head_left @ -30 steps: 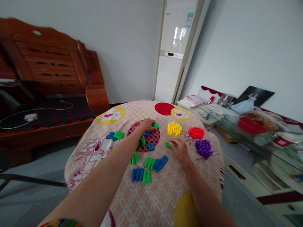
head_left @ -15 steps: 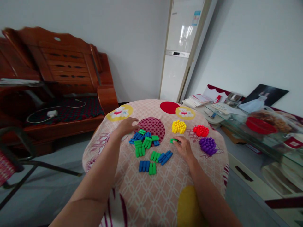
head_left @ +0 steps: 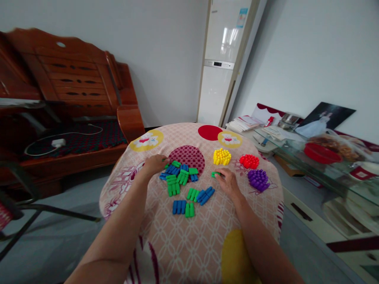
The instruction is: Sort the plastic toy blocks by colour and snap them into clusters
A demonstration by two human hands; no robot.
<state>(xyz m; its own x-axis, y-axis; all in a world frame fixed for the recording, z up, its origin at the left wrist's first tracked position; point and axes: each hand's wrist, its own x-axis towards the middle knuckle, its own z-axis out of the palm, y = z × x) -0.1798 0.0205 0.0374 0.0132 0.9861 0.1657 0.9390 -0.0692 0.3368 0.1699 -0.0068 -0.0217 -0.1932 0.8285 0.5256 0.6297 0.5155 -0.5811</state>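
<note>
My right hand [head_left: 227,181] is closed, pinching a small green peg-like plastic piece [head_left: 214,174] just above or on the cloth; I cannot tell which. At the left edge of the heap, my left hand [head_left: 154,164] has its fingers pinched on another green plastic piece [head_left: 165,159], mostly hidden by the fingers. Green pieces [head_left: 173,190] and blue pieces [head_left: 174,169] lie mixed between the hands. Nearer to me are a row of blue pieces [head_left: 179,207], a green pair [head_left: 190,210], a green group [head_left: 193,194] and a slanted blue group [head_left: 205,195].
Clusters of yellow pieces [head_left: 222,157], red pieces [head_left: 249,161] and purple pieces [head_left: 258,180] stand upright on the right of the round cloth-covered table [head_left: 183,244]. A cluttered glass-topped cabinet [head_left: 296,157] adjoins on the right. A wooden bench [head_left: 79,83] stands at the left.
My left hand's fingers have closed on a green piece at the heap's left edge. The right hand stays nearly in place with its green piece. The view has shifted slightly.
</note>
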